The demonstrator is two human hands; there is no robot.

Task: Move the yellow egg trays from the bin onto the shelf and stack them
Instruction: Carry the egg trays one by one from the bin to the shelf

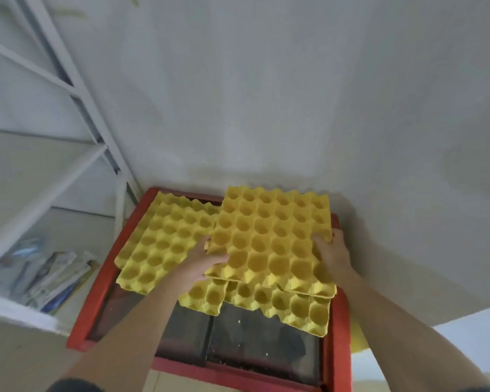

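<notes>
Both hands grip one yellow egg tray (272, 239) by its sides over the red bin (96, 301): the left hand (201, 264) clamps its left edge, the right hand (333, 256) its right edge. More yellow trays (159, 244) lie tilted in the bin beneath and to the left. The white metal shelf (54, 176) stands just left of the bin, against the wall (294, 94).

Bare bin floor (266, 338) below trays (167, 239)

Yellow egg trays (269, 244) (dimpled) in red bin (96, 301).
</notes>
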